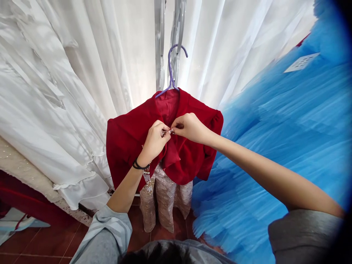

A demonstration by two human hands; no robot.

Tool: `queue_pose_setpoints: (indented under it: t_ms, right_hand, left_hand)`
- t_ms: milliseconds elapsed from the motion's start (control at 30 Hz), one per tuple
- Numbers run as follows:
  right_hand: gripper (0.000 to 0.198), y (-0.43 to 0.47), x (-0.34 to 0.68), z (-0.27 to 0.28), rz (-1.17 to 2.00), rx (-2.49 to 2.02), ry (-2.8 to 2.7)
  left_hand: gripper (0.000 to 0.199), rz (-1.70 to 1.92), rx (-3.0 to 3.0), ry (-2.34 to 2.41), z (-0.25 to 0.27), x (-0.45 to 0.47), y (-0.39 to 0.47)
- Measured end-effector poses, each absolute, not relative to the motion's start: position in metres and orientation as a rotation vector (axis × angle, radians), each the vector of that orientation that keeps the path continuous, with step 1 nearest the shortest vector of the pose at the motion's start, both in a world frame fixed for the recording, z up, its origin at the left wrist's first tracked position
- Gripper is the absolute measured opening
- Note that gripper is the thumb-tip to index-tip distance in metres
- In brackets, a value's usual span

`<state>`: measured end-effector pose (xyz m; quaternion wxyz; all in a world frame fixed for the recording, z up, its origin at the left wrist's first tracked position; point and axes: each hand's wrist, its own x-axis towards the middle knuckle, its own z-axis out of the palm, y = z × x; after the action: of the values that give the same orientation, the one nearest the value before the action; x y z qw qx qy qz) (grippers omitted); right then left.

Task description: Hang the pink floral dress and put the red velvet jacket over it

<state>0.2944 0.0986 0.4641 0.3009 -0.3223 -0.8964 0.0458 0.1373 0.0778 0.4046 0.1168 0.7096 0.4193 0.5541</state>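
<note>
A short red velvet jacket (129,128) hangs on a purple hanger (171,69), its front toward me. At its front opening my left hand (156,139) is closed, thumb and fingers pinching a small beaded ornament (164,133). My right hand (191,128) meets it there, thumb and forefinger pinched at the ornament's other end. The fingers hide most of this piece. Below my left wrist, which wears a black band (139,165), a beaded pendant (149,181) dangles over the jacket. Pale glittery fabric (166,190) hangs beneath the jacket.
A grey metal rack (162,36) carries the hanger in front of white curtains (137,44). White garments (35,95) hang at the left. A large blue tulle skirt (275,146) fills the right side. The floor has red-brown tiles (49,242).
</note>
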Motion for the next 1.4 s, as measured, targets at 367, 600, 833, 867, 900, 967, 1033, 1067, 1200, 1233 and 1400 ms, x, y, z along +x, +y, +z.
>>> queue_pose_setpoints:
  t_ms: [367, 600, 833, 867, 900, 967, 1033, 1067, 1200, 1233, 1400]
  right_hand:
    - [0.02, 0.1, 0.292, 0.474, 0.097, -0.973, -2.508]
    - [0.022, 0.109, 0.293, 0.492, -0.008, -0.896, -2.884]
    - [0.019, 0.119, 0.303, 0.485, 0.17, -0.671, -2.787]
    - [0.019, 0.118, 0.304, 0.484, 0.198, -0.642, -2.763]
    - [0.018, 0.117, 0.305, 0.482, 0.232, -0.61, -2.737]
    - [0.016, 0.113, 0.307, 0.481, 0.297, -0.553, -2.679]
    - [0.013, 0.107, 0.309, 0.479, 0.347, -0.515, -2.611]
    - [0.012, 0.104, 0.31, 0.479, 0.368, -0.504, -2.576]
    - [0.011, 0.093, 0.315, 0.473, 0.462, -0.528, -2.409]
    - [0.012, 0.091, 0.315, 0.471, 0.488, -0.552, -2.361]
    - [0.016, 0.083, 0.313, 0.464, 0.55, -0.639, -2.197]
  left_hand:
    - [0.014, 1.66, 2.132, 1.251, 0.398, 0.139, 0.083]
    - [0.017, 1.783, 2.249, 1.195, 0.397, 0.145, 0.078]
    - [0.015, 1.831, 2.212, 1.113, 0.397, 0.137, 0.066]
    - [0.016, 1.841, 2.205, 1.087, 0.397, 0.136, 0.064]
    - [0.018, 1.853, 2.195, 1.06, 0.396, 0.135, 0.063]
    - [0.019, 1.873, 2.166, 1.013, 0.395, 0.134, 0.061]
    - [0.02, 1.892, 2.13, 0.991, 0.393, 0.134, 0.06]
    - [0.019, 1.901, 2.112, 0.986, 0.391, 0.134, 0.06]
    - [0.015, 1.943, 2.077, 0.993, 0.388, 0.134, 0.059]
    - [0.015, 1.949, 2.08, 1.004, 0.388, 0.135, 0.06]
    - [0.008, 1.955, 1.961, 0.98, 0.395, 0.136, 0.063]
